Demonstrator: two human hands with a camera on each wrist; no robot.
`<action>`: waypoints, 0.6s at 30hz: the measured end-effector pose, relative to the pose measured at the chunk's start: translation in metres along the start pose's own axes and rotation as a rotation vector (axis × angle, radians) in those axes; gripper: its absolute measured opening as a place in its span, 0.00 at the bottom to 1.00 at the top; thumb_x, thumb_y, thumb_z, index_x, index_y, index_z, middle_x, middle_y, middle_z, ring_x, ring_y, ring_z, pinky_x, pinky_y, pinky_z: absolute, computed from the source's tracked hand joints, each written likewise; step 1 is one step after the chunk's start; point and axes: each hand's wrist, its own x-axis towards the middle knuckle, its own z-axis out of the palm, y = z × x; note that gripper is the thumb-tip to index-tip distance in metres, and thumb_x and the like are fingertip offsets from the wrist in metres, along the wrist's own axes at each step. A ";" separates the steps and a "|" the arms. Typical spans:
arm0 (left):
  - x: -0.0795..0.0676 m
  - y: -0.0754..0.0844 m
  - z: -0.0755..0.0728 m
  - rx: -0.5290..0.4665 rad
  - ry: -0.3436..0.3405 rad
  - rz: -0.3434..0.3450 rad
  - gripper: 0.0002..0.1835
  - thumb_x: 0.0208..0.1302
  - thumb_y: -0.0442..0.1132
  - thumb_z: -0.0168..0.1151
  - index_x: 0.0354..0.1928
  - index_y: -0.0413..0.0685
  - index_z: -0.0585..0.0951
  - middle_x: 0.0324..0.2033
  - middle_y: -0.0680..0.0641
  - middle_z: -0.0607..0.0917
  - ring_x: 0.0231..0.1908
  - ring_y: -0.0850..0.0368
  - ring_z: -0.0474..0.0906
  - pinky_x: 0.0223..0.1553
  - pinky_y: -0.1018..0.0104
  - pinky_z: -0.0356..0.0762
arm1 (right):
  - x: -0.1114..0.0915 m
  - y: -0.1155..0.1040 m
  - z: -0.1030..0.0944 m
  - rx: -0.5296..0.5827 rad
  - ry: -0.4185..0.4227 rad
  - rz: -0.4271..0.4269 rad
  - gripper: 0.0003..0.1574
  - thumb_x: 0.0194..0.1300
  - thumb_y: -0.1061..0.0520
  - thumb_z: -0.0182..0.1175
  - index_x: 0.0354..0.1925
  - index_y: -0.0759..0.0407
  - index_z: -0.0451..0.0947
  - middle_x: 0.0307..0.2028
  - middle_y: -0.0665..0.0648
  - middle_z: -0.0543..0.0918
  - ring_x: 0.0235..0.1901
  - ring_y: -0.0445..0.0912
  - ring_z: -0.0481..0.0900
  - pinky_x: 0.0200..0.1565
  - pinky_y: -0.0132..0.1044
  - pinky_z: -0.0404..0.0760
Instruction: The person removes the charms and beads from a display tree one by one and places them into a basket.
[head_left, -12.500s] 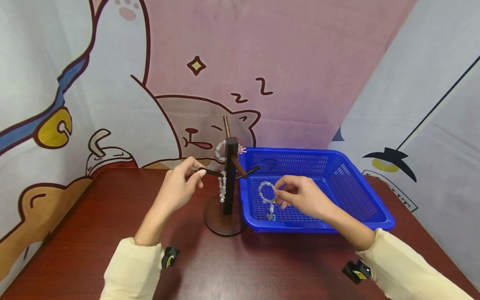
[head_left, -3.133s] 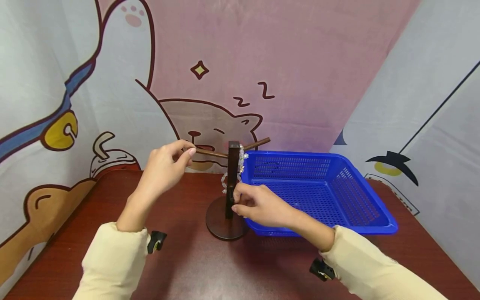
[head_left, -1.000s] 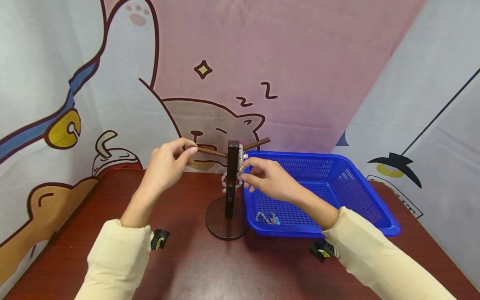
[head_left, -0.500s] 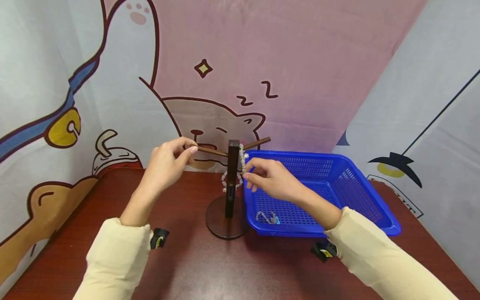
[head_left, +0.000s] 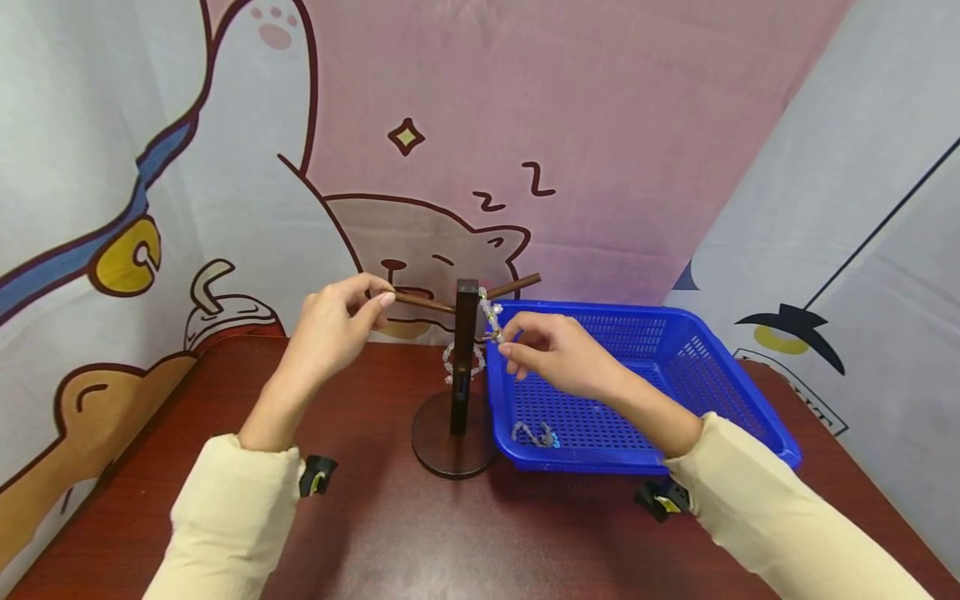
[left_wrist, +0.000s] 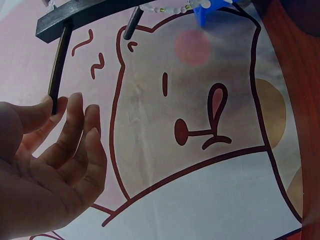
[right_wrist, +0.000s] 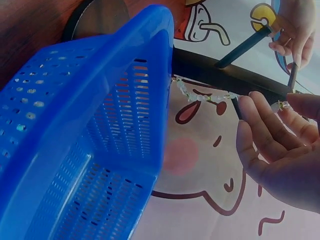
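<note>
My left hand (head_left: 333, 333) pinches the tip of a brown wooden peg (head_left: 423, 302) on a dark stand (head_left: 465, 358) with a round base; the left wrist view shows thumb and fingertips on that peg (left_wrist: 60, 75). On the stand's right side, a clear beaded bracelet (head_left: 491, 315) hangs by the right-hand peg (head_left: 517, 287). My right hand (head_left: 566, 354) pinches its lower end between thumb and fingertips, drawing it slantwise off the post. A second beaded bracelet (head_left: 448, 360) hangs lower, partly hidden behind the post.
A blue plastic basket (head_left: 645, 458) stands right of the stand, close to its base, under my right forearm. In its near left corner lies a beaded bracelet (head_left: 531, 435) with a light-blue piece. A printed cloth (head_left: 600, 150) rises behind the table (head_left: 420, 542).
The bracelet with the blue piece, earlier in my right hand, now lies in the basket. The stand has turned. Just now my right hand moved slightly right, pulling the hanging bracelet's lower end along.
</note>
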 end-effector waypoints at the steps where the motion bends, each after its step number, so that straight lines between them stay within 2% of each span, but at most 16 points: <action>1: 0.000 0.000 0.000 -0.001 0.002 0.002 0.09 0.66 0.39 0.53 0.41 0.45 0.80 0.23 0.44 0.82 0.20 0.55 0.69 0.25 0.62 0.64 | 0.000 0.000 -0.001 0.002 0.003 0.002 0.03 0.64 0.61 0.56 0.34 0.60 0.76 0.21 0.50 0.80 0.24 0.45 0.80 0.30 0.39 0.76; 12: 0.001 0.000 0.000 -0.005 0.004 0.013 0.08 0.66 0.39 0.53 0.41 0.44 0.80 0.22 0.46 0.81 0.19 0.55 0.68 0.25 0.62 0.64 | -0.004 0.000 -0.012 -0.028 0.010 0.030 0.02 0.64 0.61 0.55 0.34 0.58 0.75 0.22 0.51 0.81 0.25 0.48 0.81 0.29 0.40 0.74; 18: 0.000 0.000 0.000 -0.009 -0.007 0.001 0.08 0.66 0.39 0.53 0.41 0.45 0.79 0.21 0.47 0.81 0.19 0.55 0.67 0.25 0.62 0.64 | -0.005 0.000 -0.018 -0.050 0.030 0.027 0.02 0.64 0.61 0.55 0.35 0.59 0.74 0.22 0.51 0.80 0.24 0.45 0.80 0.26 0.38 0.72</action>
